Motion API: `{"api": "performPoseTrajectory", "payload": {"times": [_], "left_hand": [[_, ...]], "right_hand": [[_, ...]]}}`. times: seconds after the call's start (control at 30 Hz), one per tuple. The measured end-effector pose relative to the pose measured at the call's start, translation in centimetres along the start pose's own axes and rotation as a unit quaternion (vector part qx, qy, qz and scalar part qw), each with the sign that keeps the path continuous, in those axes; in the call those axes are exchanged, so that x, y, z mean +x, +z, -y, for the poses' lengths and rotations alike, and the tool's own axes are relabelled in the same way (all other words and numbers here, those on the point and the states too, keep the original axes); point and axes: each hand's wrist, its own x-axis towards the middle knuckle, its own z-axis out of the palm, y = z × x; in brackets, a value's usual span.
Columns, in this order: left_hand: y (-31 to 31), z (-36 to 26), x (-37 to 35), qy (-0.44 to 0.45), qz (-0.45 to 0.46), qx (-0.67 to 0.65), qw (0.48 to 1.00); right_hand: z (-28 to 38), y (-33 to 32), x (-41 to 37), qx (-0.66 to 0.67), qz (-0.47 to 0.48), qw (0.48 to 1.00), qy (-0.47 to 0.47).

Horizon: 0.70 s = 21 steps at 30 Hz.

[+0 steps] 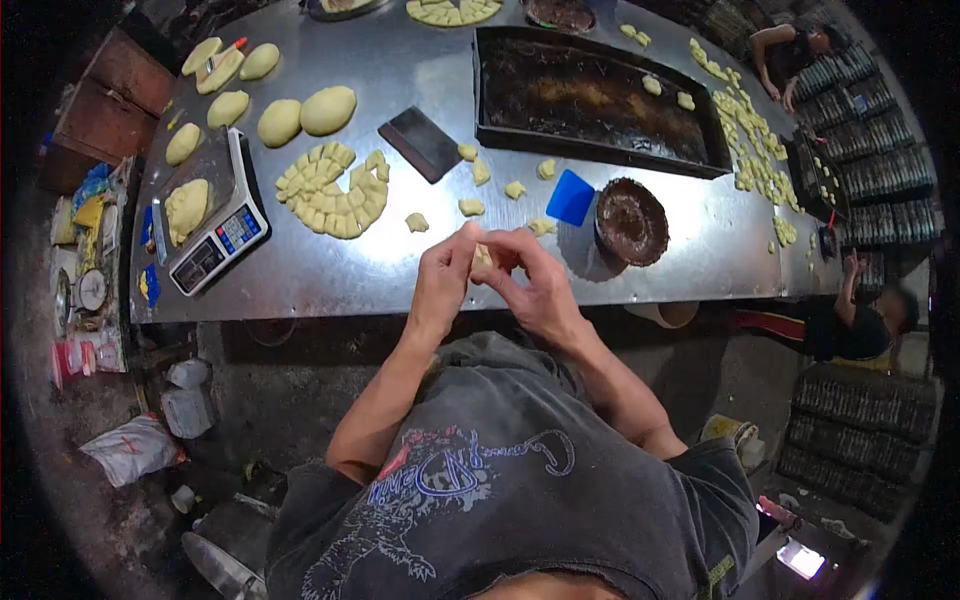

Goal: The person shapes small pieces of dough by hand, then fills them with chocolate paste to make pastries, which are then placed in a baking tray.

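Note:
My left hand [445, 278] and my right hand [532, 282] meet at the table's near edge, fingers pinched around a small piece of dough [483, 256]. My fingers partly hide the piece. Just beyond them lie several loose dough pieces, among them one [471, 207] right above my fingertips and another [416, 222] off to the left. A blue scraper [571, 197] rests flat to the right, beside a round bowl [632, 222] with a dark, coated inside. Left of my hands is a ring of cut dough chunks [333, 190].
A digital scale [222, 225] bearing a dough lump [187, 210] stands at left, with dough balls [328, 110] behind. A dark flat blade [420, 143] lies mid-table. A large black tray [600, 95] holds two dough pieces. Many pieces [755, 140] spread right, near two other people.

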Motion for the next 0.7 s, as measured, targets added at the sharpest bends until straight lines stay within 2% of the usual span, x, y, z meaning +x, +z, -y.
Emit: {"api": "performPoseTrajectory", "payload": {"times": [0.03, 0.1, 0.13, 0.23, 0.27, 0.37, 0.4, 0.5, 0.6, 0.7], "left_hand": [[-0.1, 0.3, 0.0, -0.002, 0.004, 0.013, 1.0], [0.2, 0.4, -0.2, 0.073, 0.004, 0.045, 0.996], [0.4, 0.2, -0.5, 0.11, 0.005, 0.061, 0.992], [1.2, -0.5, -1.0, 0.141, 0.019, 0.028, 0.989], [0.7, -0.4, -0.9, 0.141, 0.053, 0.043, 0.988], [1.9, -0.3, -1.3, 0.193, 0.02, 0.119, 0.974], [1.8, -0.2, -1.4, 0.16, 0.032, 0.13, 0.978], [1.9, -0.3, -1.2, 0.06, 0.028, 0.074, 0.995], [1.2, 0.3, -0.6, 0.041, 0.008, 0.027, 0.999], [1.6, 1.8, 0.4, 0.111, -0.02, -0.036, 0.993]], "right_hand": [[-0.5, -0.2, -0.1, 0.004, 0.007, 0.999, 0.031], [-1.8, -0.5, -0.4, 0.015, 0.02, 0.995, 0.095], [-2.4, -0.6, -0.2, 0.046, 0.013, 0.992, 0.12], [-2.7, -0.8, 0.6, 0.203, -0.032, 0.959, 0.193], [-3.4, 0.0, 0.7, 0.297, -0.085, 0.936, 0.169], [-3.4, -0.6, 1.2, 0.325, -0.049, 0.921, 0.207], [-3.5, -0.3, 1.2, 0.324, -0.077, 0.92, 0.205], [-3.7, 0.6, 0.7, 0.298, -0.123, 0.927, 0.192], [-3.3, 0.8, 0.2, 0.119, -0.103, 0.983, 0.091], [-2.1, 0.9, -0.1, -0.021, -0.094, 0.995, -0.015]]}}
